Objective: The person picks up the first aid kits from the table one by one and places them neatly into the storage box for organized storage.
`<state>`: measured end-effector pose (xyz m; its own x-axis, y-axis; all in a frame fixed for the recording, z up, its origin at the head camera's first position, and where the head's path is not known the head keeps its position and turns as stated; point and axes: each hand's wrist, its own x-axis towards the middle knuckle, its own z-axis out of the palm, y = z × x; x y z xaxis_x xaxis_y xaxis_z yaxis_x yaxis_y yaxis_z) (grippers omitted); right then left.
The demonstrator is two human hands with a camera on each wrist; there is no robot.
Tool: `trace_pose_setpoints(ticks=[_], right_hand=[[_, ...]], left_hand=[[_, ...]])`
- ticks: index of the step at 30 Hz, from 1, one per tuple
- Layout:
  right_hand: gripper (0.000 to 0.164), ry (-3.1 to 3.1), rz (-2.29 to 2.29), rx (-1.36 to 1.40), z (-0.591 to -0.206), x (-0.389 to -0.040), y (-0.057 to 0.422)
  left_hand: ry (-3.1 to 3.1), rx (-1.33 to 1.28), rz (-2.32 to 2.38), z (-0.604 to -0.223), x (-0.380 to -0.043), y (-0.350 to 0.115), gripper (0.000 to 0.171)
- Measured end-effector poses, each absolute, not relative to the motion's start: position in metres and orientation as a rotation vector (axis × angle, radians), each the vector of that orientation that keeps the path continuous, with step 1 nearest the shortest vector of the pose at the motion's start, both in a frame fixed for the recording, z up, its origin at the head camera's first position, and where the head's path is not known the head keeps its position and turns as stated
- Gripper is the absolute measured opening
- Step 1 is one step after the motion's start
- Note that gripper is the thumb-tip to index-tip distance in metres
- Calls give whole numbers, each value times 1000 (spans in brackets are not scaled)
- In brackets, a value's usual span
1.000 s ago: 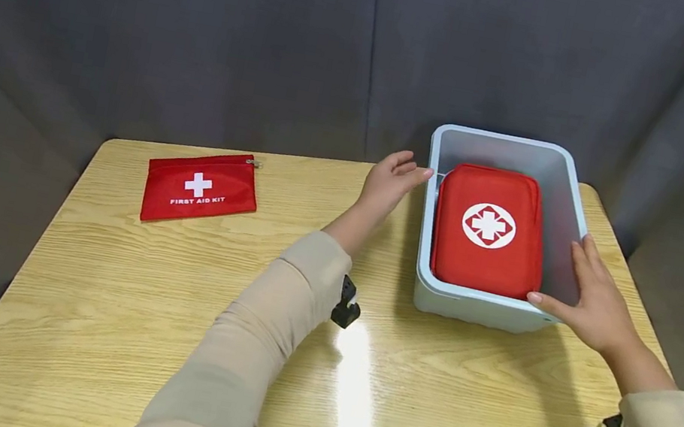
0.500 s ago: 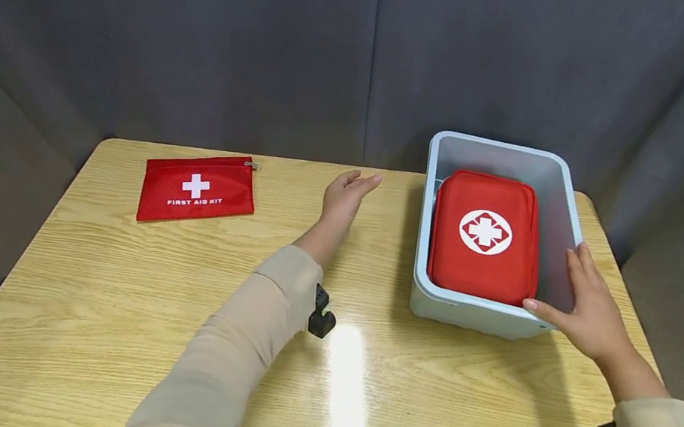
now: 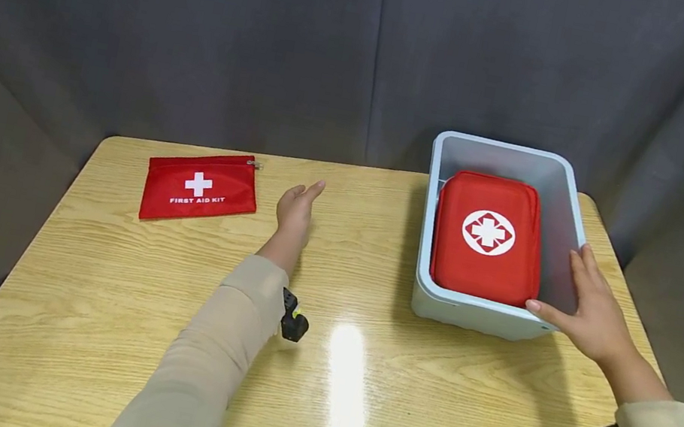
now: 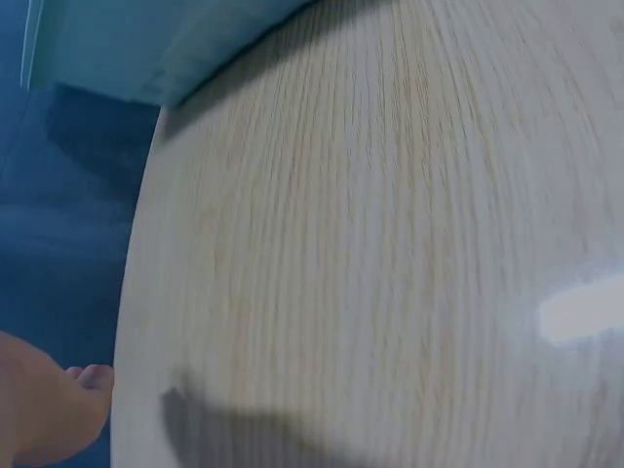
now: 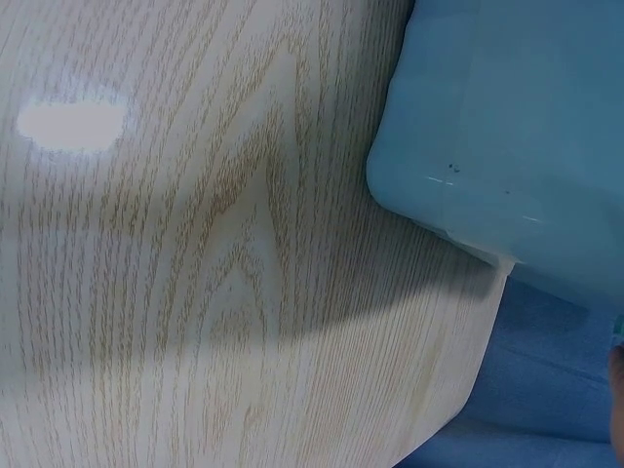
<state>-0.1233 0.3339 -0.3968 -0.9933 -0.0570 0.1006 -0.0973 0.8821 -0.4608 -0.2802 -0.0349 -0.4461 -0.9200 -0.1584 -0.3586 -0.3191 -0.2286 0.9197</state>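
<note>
In the head view my left hand (image 3: 296,209) is over the table, right of a flat red zip pouch (image 3: 202,189) lettered FIRST AID KIT with a white cross. It holds nothing, and its thumb points away from me. On the right, a light blue plastic bin (image 3: 429,244) contains a red first aid case (image 3: 496,271) with a white round emblem. My right hand (image 3: 601,316) rests at the bin's near right corner, thumb on the front rim and fairly straight fingers along the right rim. The left wrist view catches part of the left hand (image 4: 54,405) at its edge.
A wood-grain table (image 3: 94,292) carries everything, with a bright light reflection on its near middle. Dark grey curtain (image 3: 243,36) hangs right behind the far edge and along both sides. The bin stands close to the table's far right corner.
My left hand has moved left, from the bin's left rim toward the red pouch. The right hand keeps its place at the bin's corner; pouch, case and bin stay put.
</note>
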Motion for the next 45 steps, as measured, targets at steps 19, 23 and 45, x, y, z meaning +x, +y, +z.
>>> trace_pose_setpoints(ticks=[19,23,45], right_hand=[[93,-2982,734,112,-402,-125,335],[93,-2983,734,109,-402,-124,336],[92,-2988,763,83,-399,-124,336]], left_hand=[[1878,-957,2375,-497,-289,-109,72],[1912,-1047,2341,-506,-291,-123,74],[1658,-1479,2465,-482,-273,-184,49]])
